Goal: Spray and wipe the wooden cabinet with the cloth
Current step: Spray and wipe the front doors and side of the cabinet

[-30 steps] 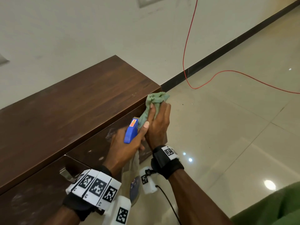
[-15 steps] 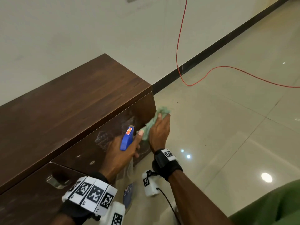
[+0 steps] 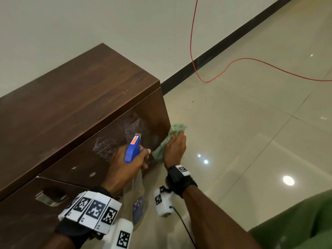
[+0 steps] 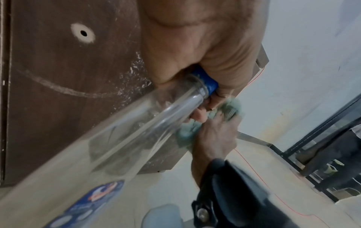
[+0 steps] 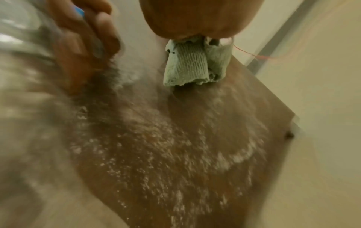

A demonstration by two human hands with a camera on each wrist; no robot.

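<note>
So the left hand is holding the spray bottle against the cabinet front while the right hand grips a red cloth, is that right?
Nearly: the cloth gripped by the right hand is green, as the right wrist view shows. The left hand does hold the spray bottle by the cabinet front.

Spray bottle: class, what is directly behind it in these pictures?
Behind the spray bottle is the cabinet front, speckled with spray droplets. The left hand covers part of it.

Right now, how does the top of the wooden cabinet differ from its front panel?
The cabinet top looks dry and even, nothing resting on it; the front panel carries whitish spray patches. The top lies flat and untouched; the front panel stands upright with the cloth and spray bottle at it. Both are dark brown wood.
</note>
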